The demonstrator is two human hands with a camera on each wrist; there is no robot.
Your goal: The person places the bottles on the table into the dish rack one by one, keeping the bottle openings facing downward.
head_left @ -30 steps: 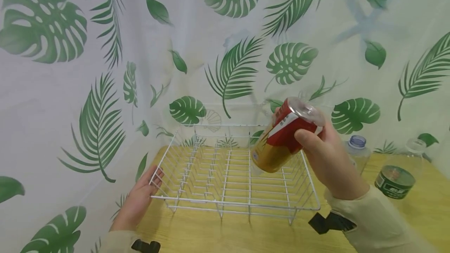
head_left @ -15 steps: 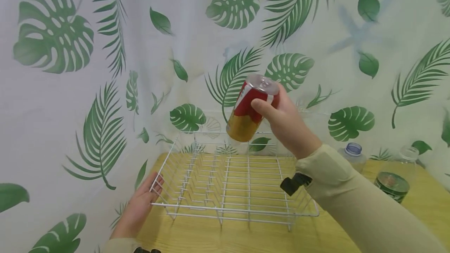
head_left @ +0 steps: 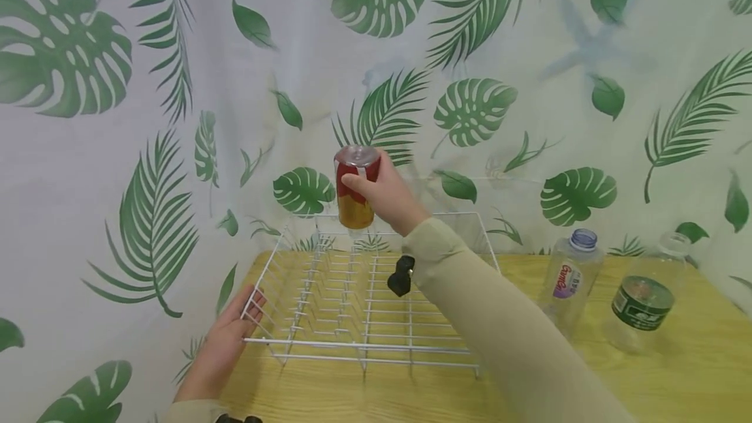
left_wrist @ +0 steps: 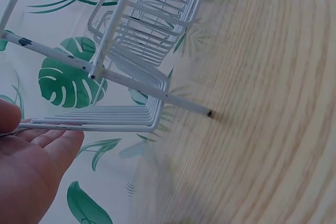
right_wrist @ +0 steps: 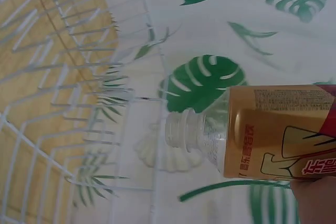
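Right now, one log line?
right hand: holds red-gold bottle neck-down above wire rack | left hand: grips rack's left end | right of rack: blue-necked bottle, green-label bottle

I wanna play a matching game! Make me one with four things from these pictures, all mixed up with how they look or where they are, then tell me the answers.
Things:
1. red-and-gold bottle
2. wire rack
3. left hand
4. green-labelled bottle

Clues:
A. holding the rack's left end
B. farthest right of the bottles in the head view
C. neck down, held in the right hand
D. white

Right pairs: 1-C, 2-D, 3-A, 4-B
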